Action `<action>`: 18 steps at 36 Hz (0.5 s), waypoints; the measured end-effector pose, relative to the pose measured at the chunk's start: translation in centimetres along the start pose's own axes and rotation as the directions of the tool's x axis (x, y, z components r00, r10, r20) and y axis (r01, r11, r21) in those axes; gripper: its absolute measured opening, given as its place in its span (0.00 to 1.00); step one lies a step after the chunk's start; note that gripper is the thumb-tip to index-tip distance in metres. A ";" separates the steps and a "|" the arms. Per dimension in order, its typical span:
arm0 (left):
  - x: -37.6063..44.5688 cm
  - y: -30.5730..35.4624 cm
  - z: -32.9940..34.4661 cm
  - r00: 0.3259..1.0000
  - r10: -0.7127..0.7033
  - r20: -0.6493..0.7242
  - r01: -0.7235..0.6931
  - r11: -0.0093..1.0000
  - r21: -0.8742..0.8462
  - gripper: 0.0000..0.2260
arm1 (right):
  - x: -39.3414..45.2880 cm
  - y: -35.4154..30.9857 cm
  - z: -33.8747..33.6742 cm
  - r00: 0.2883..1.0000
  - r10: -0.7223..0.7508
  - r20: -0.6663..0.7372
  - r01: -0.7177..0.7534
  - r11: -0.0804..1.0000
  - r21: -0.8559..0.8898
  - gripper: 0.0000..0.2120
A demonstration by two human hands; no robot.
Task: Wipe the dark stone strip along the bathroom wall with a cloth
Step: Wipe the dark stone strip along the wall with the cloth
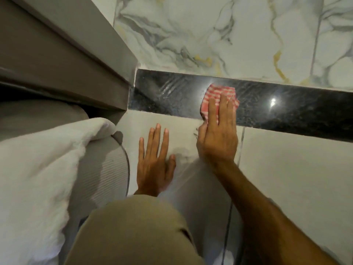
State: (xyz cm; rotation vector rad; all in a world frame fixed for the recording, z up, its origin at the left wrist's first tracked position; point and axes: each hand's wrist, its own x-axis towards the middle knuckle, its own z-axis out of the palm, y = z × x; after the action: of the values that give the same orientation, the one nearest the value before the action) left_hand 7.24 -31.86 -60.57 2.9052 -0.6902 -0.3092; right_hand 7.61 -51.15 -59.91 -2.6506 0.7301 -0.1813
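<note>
The right hand [217, 140] is pressing the cloth [219, 90], fingers [222, 109] straight, onto the dark stone strip [286, 113] running sideways past it; the left hand [154, 169] is lying flat below the strip.

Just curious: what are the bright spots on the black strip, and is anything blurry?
Head view: the spots are light glare on the polished dark stone strip; the right hand pressing the cloth looks slightly motion-blurred; the wide lens bends straight edges.
</note>
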 end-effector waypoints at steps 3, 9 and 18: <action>0.1 -0.2 0.1 1.000 -0.009 -0.009 0.009 1.000 -0.014 0.30 | 2.4 -2.0 0.1 0.989 0.134 0.062 -0.133 0.991 -0.025 0.34; 0.1 -1.0 0.9 0.998 -0.028 -0.063 0.023 0.997 -0.070 0.29 | 5.4 -6.8 1.6 0.971 -0.091 0.221 0.083 0.996 0.043 0.36; -0.1 -1.1 1.2 0.993 -0.045 -0.110 0.050 0.998 0.042 0.30 | -3.8 -1.7 1.0 0.947 -0.269 0.174 0.278 0.960 -0.027 0.32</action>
State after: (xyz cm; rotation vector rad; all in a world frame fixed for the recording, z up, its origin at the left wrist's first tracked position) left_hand 7.33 -30.89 -61.91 2.9582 -0.6194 -0.1410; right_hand 5.34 -47.53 -60.22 -2.7650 0.3141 -0.0110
